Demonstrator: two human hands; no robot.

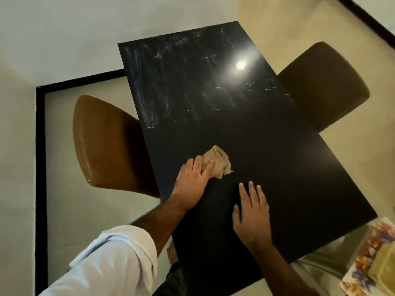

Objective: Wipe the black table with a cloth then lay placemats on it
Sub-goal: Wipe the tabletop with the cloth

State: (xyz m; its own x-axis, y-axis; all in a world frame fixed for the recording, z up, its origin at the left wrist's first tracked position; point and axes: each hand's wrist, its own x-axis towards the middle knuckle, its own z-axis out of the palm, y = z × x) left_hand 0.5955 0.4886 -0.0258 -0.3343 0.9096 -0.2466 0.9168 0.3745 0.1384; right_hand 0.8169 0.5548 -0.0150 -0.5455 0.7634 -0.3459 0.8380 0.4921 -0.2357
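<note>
The black table [267, 146] fills the middle of the head view, its far half streaked with pale smears and a lamp glare. A crumpled beige cloth [220, 162] lies on the table near its left edge. My left hand [192, 178] presses down on the cloth's near side, fingers over it. Flat on the bare tabletop to the right rests my right hand [252, 212], fingers spread, holding nothing. Patterned placemats [372, 259] with purple and orange print lie at the lower right, off the table's corner.
A brown chair [106, 146] is tucked in at the table's left side, and a darker brown chair [324, 86] stands at the right. The floor is pale with a black border strip [40, 167] on the left. My bare foot [172, 253] shows under the table's near edge.
</note>
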